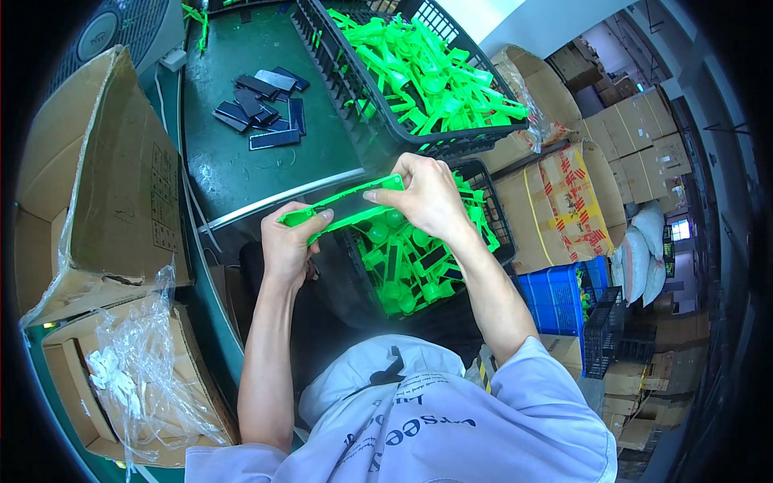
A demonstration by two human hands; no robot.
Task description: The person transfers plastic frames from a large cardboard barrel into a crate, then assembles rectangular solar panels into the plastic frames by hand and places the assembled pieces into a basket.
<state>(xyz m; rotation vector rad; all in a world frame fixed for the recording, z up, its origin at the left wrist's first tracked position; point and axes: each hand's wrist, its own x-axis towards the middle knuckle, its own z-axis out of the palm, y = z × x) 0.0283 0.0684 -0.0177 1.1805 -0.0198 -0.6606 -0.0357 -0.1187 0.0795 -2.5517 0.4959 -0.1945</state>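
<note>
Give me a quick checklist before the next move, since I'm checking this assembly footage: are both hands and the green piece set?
1. Left hand grips the near end of the green plastic piece: ok.
2. Right hand pinches its far end: ok.
3. Dark insert seated flush in the piece: cannot tell, fingers cover part of it.
4. Lower black crate under the hands holds fitted green parts and has room: ok.
5. Upper black crate on the green table holds green parts: ok.
6. Dark flat strips lie on the table, beyond both hands: ok.
</note>
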